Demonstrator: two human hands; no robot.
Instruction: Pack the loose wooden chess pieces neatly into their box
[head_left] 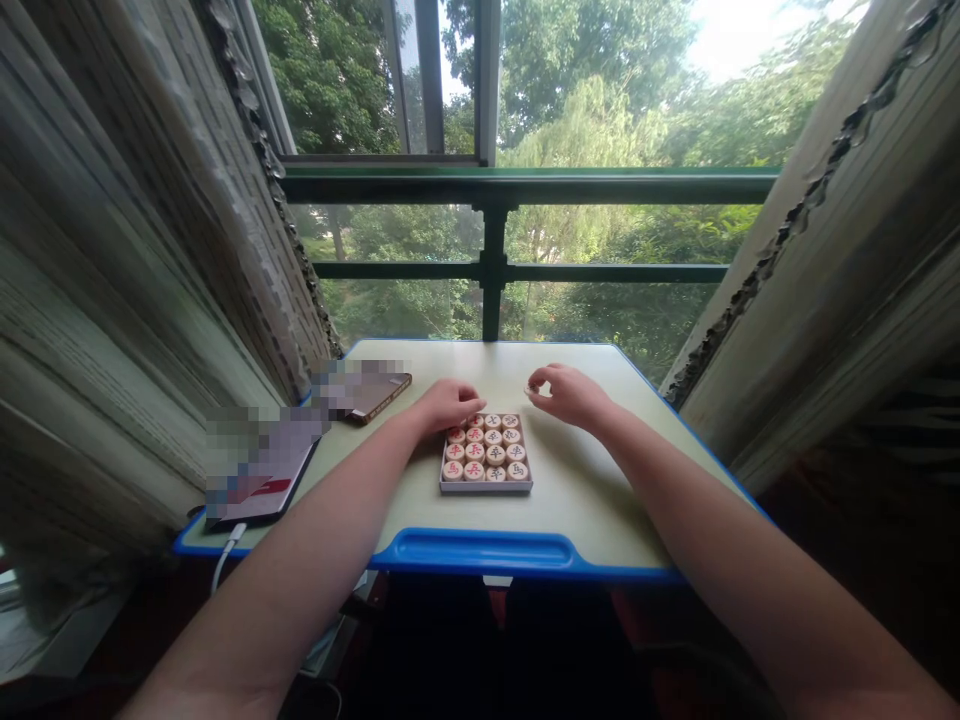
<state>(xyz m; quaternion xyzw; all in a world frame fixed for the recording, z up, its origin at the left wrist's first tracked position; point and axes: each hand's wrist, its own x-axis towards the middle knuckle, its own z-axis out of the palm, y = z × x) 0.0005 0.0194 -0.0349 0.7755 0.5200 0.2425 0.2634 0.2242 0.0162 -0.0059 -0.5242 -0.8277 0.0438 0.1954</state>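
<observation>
A shallow box (486, 488) of Chinese chess pieces lies on the small table. Its round wooden pieces (474, 452) stand in rows, with red characters on the left and dark ones on the right. At the box's far left corner is my left hand (446, 404), fingers bent and pressed together over the edge. What they hold, if anything, is hidden. My right hand (570, 395) is to the right, beyond the box, pinching a Chinese chess piece (529, 390) between thumb and index finger, apart from the box.
The pale table (600, 500) has a blue rim with a pen groove (484, 548) in front. A phone (382, 395) and a tablet-like device (277, 480) with a white cable (227, 545) lie on the left. Curtains (150, 200) flank the window; a green railing (491, 270) stands behind.
</observation>
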